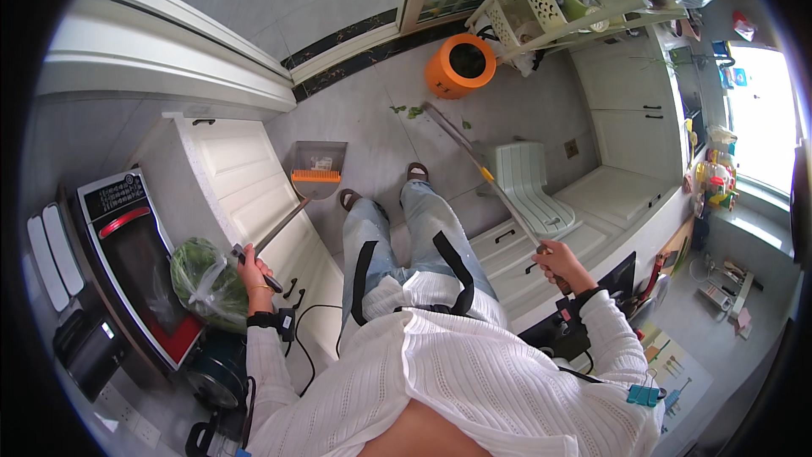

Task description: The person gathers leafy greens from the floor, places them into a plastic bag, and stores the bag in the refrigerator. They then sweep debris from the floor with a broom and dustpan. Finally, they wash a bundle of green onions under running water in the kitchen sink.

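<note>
My left hand is closed around the handle of a long-handled dustpan. The grey pan rests on the floor left of my feet, with an orange comb edge and a scrap of white litter inside. In my right hand is the handle of a broom, which slants away across the floor. Its grey head lies beside green leaf scraps. Another small leaf lies just right of the head.
An orange bin stands beyond the broom head. A pale plastic stool is right of the broom's handle. White cabinets line the left side, with a bagged green vegetable above. A rack with baskets stands at the far right.
</note>
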`<state>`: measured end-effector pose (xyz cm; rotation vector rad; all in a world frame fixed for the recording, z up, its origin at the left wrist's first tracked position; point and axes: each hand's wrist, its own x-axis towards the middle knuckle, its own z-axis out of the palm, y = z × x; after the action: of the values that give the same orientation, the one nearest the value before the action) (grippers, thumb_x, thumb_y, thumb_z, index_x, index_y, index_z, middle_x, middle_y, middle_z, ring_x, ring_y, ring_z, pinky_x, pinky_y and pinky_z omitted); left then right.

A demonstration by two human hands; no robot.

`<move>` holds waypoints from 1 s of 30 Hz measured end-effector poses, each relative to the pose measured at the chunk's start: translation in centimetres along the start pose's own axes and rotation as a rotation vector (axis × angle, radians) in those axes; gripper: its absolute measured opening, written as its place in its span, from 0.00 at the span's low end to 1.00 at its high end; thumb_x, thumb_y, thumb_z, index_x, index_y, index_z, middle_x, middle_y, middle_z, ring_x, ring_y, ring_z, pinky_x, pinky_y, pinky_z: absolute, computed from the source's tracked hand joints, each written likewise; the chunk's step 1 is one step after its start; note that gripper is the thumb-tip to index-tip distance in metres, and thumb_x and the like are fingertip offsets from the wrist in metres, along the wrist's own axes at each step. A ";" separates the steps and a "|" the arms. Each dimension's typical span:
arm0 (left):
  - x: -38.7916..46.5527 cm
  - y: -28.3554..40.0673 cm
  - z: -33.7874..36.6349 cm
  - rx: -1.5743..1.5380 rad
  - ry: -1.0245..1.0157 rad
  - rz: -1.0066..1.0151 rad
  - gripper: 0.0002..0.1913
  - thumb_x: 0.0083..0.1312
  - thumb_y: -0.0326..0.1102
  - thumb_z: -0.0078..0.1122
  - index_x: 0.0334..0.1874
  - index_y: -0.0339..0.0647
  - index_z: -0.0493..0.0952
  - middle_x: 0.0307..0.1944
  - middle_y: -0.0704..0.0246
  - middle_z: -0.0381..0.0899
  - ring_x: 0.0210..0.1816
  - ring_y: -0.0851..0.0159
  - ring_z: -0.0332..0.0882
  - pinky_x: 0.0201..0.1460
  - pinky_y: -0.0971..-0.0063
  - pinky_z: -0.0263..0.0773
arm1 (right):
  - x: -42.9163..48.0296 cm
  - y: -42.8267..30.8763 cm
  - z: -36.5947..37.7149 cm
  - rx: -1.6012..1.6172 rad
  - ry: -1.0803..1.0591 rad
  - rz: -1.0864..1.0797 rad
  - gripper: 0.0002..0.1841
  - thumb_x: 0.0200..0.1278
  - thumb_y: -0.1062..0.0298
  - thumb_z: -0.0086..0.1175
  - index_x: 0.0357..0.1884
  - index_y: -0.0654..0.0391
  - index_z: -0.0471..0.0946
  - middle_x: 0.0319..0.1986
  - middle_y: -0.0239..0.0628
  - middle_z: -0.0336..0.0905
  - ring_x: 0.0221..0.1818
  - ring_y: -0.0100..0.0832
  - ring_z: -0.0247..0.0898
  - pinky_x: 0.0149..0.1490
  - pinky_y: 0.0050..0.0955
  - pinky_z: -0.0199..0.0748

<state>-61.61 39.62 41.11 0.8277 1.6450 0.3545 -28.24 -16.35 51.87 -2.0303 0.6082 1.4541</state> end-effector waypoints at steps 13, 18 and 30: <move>0.0 0.2 0.2 0.005 -0.001 0.018 0.07 0.63 0.42 0.57 0.38 0.51 0.72 0.12 0.80 0.56 0.10 0.78 0.54 0.11 0.80 0.53 | 6.5 -7.1 -1.5 0.821 -0.320 -0.060 0.04 0.66 0.71 0.47 0.32 0.55 0.67 0.19 0.24 0.62 0.15 0.14 0.53 0.16 0.14 0.49; -0.2 0.2 0.3 0.025 -0.015 0.007 0.06 0.64 0.40 0.54 0.41 0.52 0.72 0.13 0.80 0.57 0.10 0.78 0.54 0.11 0.80 0.54 | 6.1 -11.4 -0.7 0.944 -0.451 -0.153 0.08 0.65 0.74 0.48 0.45 0.57 0.67 0.21 0.24 0.62 0.15 0.13 0.54 0.16 0.13 0.49; 0.3 0.0 0.3 0.089 0.041 0.001 0.11 0.64 0.42 0.54 0.46 0.52 0.73 0.13 0.80 0.56 0.10 0.78 0.53 0.09 0.80 0.53 | 7.6 -9.9 -0.9 0.853 -0.264 -0.094 0.08 0.66 0.71 0.49 0.30 0.55 0.64 0.20 0.25 0.62 0.15 0.13 0.54 0.16 0.13 0.51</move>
<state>-61.36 39.75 40.81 0.8933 1.7086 0.3023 -18.87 -9.94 46.63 -1.1675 0.8230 1.1021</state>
